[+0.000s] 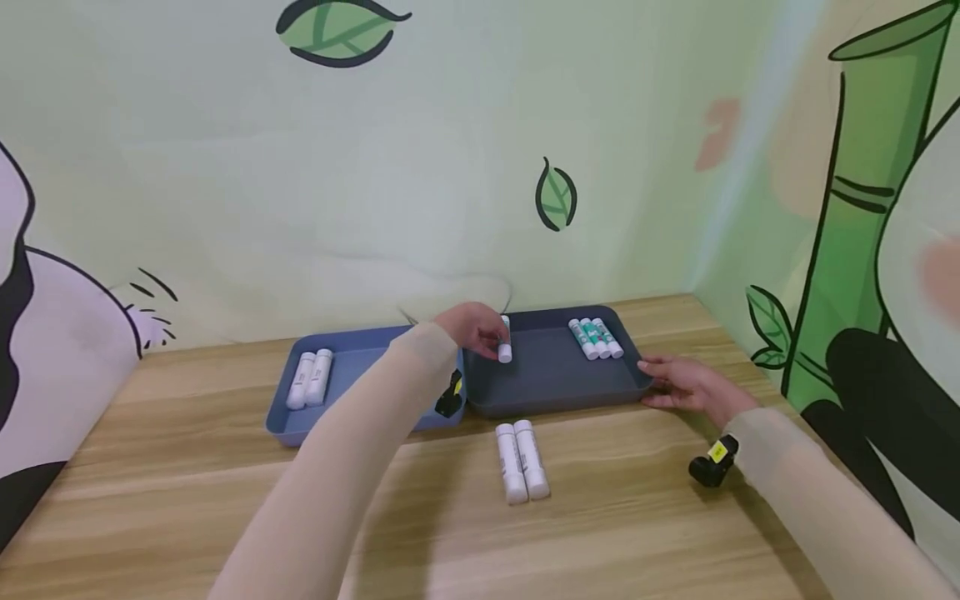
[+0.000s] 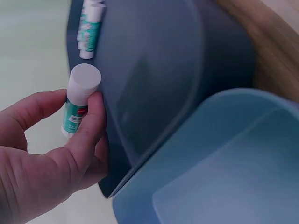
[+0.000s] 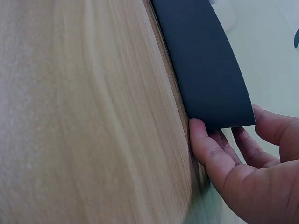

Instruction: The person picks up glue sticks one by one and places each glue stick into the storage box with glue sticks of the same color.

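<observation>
My left hand (image 1: 475,327) pinches a glue stick (image 2: 74,112) with a white cap and a green label, over the left end of the dark grey tray (image 1: 555,379). In the left wrist view, thumb and fingers stand on either side of its barrel. At the tray's right end, my right hand (image 1: 686,385) touches the corner with loosely bent fingers. The right wrist view shows one fingertip (image 3: 198,127) low on the tray wall and another near the rim. Three green-and-white glue sticks (image 1: 595,339) lie side by side in the dark tray's right part.
A blue tray (image 1: 288,429) adjoins the dark tray on the left, partly hidden by my left arm. Two larger white tubes (image 1: 309,379) lie in it. Two more white tubes (image 1: 521,461) lie on the wooden table (image 1: 615,517) in front. A printed wall (image 1: 420,183) rises behind.
</observation>
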A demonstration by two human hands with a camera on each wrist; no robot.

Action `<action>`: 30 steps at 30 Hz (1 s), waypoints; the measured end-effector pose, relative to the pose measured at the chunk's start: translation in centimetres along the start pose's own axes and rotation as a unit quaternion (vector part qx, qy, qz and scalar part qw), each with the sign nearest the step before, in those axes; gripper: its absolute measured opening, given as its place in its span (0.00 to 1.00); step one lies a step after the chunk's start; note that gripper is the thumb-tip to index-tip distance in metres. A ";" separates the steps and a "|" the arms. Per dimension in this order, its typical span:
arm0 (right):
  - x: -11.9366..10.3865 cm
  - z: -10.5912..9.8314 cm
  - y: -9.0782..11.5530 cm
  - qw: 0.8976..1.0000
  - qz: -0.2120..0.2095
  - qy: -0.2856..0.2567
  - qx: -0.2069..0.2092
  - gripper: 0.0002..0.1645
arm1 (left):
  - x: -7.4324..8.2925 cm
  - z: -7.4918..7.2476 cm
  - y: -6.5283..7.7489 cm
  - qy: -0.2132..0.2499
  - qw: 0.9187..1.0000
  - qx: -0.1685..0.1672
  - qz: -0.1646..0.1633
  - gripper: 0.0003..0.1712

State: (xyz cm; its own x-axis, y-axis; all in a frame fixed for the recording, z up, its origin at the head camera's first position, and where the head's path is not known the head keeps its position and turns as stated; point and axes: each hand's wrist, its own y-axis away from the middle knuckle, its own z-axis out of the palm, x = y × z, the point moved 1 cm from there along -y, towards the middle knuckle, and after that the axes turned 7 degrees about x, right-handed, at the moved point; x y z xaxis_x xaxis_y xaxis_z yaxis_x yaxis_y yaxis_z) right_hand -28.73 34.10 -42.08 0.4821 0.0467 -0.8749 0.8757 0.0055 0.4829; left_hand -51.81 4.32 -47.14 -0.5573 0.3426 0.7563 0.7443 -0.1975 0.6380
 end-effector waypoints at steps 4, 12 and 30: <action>0.3 0.0 0.1 1.000 -0.002 0.003 0.000 0.44 | -1.0 0.5 -2.3 -0.008 1.000 0.022 -0.013 0.36; 0.4 -0.2 0.2 1.000 0.001 -0.003 0.005 0.44 | -2.8 -0.2 -13.9 -0.033 0.998 0.048 -0.026 0.31; 0.0 -0.3 0.1 1.000 0.003 0.000 0.004 0.43 | -3.5 -1.3 -20.4 -0.070 0.994 0.074 -0.034 0.28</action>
State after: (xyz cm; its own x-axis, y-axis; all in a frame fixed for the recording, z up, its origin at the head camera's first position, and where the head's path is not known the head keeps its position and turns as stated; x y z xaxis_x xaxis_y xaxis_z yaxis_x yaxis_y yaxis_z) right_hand -28.62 34.39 -42.05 0.4866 0.0471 -0.8723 0.8734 -0.0031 0.4870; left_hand -65.54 5.94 -62.58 -0.5590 0.4775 0.6779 0.7585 -0.0357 0.6507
